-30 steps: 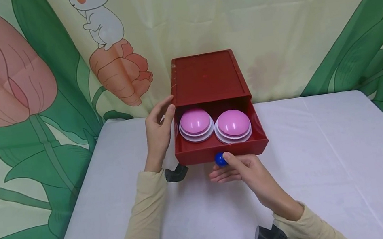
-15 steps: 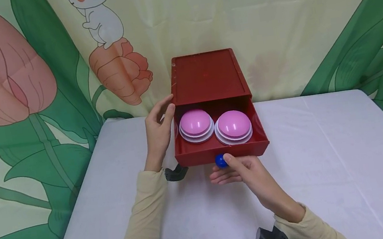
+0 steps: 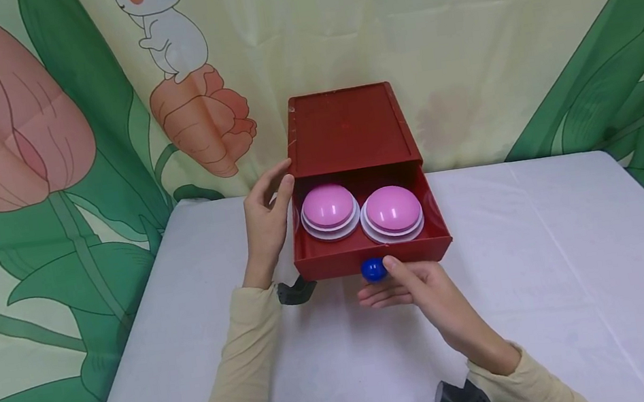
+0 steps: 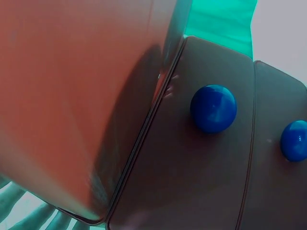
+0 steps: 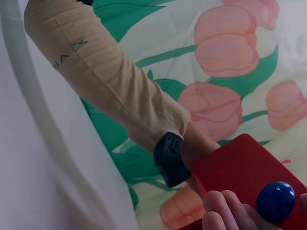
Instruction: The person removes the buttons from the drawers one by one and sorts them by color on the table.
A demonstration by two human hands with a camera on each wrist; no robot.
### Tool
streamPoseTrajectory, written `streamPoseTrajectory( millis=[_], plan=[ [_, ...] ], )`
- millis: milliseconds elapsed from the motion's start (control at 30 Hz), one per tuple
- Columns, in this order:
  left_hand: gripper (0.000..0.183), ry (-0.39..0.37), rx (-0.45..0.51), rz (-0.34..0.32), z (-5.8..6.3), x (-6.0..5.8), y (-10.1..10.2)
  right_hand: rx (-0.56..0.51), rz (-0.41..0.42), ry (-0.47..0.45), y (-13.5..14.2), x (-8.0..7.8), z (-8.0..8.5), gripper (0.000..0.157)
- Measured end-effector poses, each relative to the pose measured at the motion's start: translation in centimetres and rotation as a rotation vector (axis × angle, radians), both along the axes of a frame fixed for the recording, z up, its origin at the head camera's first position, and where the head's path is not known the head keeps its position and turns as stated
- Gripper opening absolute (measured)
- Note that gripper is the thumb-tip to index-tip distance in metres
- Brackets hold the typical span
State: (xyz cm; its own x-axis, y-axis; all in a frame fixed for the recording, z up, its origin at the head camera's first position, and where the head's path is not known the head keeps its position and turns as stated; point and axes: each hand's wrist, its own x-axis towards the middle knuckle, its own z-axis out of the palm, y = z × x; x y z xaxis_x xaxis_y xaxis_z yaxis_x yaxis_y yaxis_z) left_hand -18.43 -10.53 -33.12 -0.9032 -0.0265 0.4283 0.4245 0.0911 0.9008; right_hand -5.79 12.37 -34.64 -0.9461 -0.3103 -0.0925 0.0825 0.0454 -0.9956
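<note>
A red drawer cabinet point(image 3: 349, 128) stands at the back of the table with its top drawer point(image 3: 337, 266) pulled out. Inside lie two pink-domed round things point(image 3: 329, 207) on white bases, side by side. My right hand point(image 3: 427, 286) is at the drawer's front, thumb tip at the right edge of the blue knob point(image 3: 373, 270) and fingers extended below it. In the right wrist view, the knob point(image 5: 276, 201) shows between the fingers point(image 5: 225, 211) and the thumb, uncurled round it. My left hand point(image 3: 266, 222) rests along the cabinet's left side, fingers loosely bent.
The left wrist view shows two more drawer fronts, with blue knobs point(image 4: 213, 109). A white cloth covers the table point(image 3: 535, 308). Behind hangs a printed curtain point(image 3: 447, 39) with flowers and a rabbit. Dark camera mounts point(image 3: 462, 399) sit at the wrists.
My right hand has shifted slightly right, its thumb sliding from the knob's face to its right edge. The drawer came forward a touch at first, then stayed. My left hand has not moved.
</note>
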Motion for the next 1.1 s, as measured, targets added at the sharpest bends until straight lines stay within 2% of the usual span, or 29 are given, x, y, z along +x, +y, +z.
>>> streamPoseTrajectory(
  millis=[200,267,500,733,900,933,1100],
  plan=[
    [0.037,-0.02,-0.004,0.004,2.0,1.7,0.4,0.025,-0.004,0.016,0.7,0.0,0.3,0.05],
    [0.037,-0.019,-0.005,0.005,2.1,1.8,0.5,0.038,-0.01,0.019,0.9,0.0,0.4,0.05],
    [0.037,-0.014,0.001,0.006,2.1,1.8,0.5,0.09,-0.034,0.054,1.4,0.1,0.8,0.049],
    [0.038,0.005,0.009,0.003,-0.2,-0.1,0.1,0.111,-0.041,0.098,2.1,0.3,1.3,0.044],
    [0.037,0.025,0.013,0.004,-0.7,-0.4,0.0,0.092,-0.035,0.144,2.6,0.5,1.8,0.039],
    [0.037,0.031,0.014,0.004,-0.7,-0.4,0.0,0.091,-0.032,0.158,2.7,0.5,2.0,0.038],
    [0.037,0.003,0.011,-0.001,1.2,1.2,0.4,0.149,-0.038,0.202,3.3,0.7,2.9,0.032]
  ],
)
